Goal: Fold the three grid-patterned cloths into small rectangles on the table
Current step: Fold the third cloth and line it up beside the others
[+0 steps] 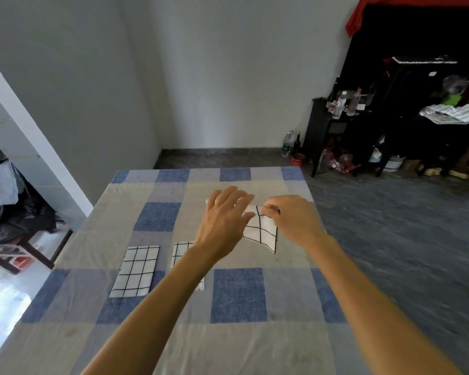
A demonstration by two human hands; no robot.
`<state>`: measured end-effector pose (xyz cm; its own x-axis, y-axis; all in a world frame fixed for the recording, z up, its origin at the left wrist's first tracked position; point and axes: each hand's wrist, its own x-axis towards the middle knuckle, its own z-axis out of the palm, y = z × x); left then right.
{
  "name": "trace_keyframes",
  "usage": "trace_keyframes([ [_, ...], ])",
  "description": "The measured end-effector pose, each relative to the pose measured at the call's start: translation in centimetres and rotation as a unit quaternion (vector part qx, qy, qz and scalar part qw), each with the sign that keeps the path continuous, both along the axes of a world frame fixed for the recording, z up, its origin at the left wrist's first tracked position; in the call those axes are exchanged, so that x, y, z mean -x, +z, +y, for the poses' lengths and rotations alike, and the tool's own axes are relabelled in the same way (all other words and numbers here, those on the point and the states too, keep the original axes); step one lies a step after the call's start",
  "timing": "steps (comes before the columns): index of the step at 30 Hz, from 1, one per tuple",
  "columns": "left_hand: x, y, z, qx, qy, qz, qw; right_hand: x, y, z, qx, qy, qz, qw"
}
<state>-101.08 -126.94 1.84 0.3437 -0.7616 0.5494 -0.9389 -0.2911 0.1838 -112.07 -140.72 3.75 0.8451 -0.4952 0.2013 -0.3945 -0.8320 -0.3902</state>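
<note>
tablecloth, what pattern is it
Blue and beige checks on the tablecloth; it shows in the head view.

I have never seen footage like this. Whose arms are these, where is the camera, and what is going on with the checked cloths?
There is no machine here: these are a person's two bare arms. The single camera sits on that person's head and looks forward and down, so you see the hands much as they do.

In front is a table under a blue and beige checked cover. Two white cloths with black grid lines lie flat on it as folded rectangles: the left cloth in full view, and the second cloth partly hidden by the left forearm.

The third cloth is lifted off the table. The right hand pinches its top edge. The left hand, fingers fairly straight, is at its other end, but whether it grips there is hidden.
</note>
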Motion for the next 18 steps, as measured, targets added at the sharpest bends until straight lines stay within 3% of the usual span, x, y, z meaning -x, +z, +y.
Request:
trace_keyframes([
  [3,-0.5,-0.4,-0.6,-0.093,-0.007,-0.041,0.995,-0.1,0.3,0.8,-0.019,0.025,0.020,0.999],
  [5,-0.5,-0.6,-0.6,-0.107,-0.012,-0.041,0.993,-0.1,0.5,1.0,-0.025,0.040,0.030,0.998],
  [9,-0.2,0.4,-0.1,-0.048,-0.016,0.014,0.999,0.1,0.6,1.1,-0.063,0.059,0.005,0.996],
  [14,-0.5,0.5,0.6,0.038,-0.011,0.123,0.992,0.3,0.2,1.4,-0.164,0.053,-0.125,0.977],
  [18,-0.5,0.1,0.8,0.069,-0.035,0.153,0.985,0.0,-0.2,1.9,-0.189,0.037,-0.176,0.965],
])
